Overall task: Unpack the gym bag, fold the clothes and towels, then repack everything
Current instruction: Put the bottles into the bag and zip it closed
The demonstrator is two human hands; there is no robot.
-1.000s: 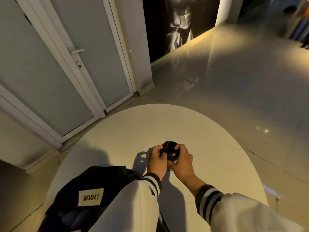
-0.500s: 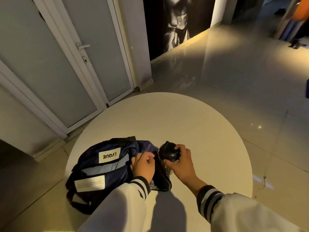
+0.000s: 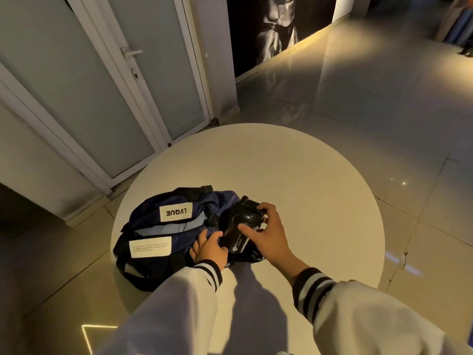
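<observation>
A navy gym bag [image 3: 163, 226] with white labels lies on the left part of the round white table [image 3: 307, 180]. My right hand [image 3: 266, 231] grips a black bottle [image 3: 240, 226] by its cap end. The bottle is tilted, its lower end at the bag's right-hand opening. My left hand [image 3: 208, 248] presses on the bag's dark fabric just left of the bottle, fingers spread over the edge of the opening. Whatever is inside the bag is hidden.
Grey glazed doors [image 3: 153, 80] with a handle stand beyond the table at the left. A dark poster [image 3: 276, 26] hangs on the far wall. Glossy tiled floor [image 3: 384, 98] surrounds the table.
The bottle has tipped from upright on the table to lying against the bag's opening. My left hand left the bottle and went onto the bag. The camera view rose.
</observation>
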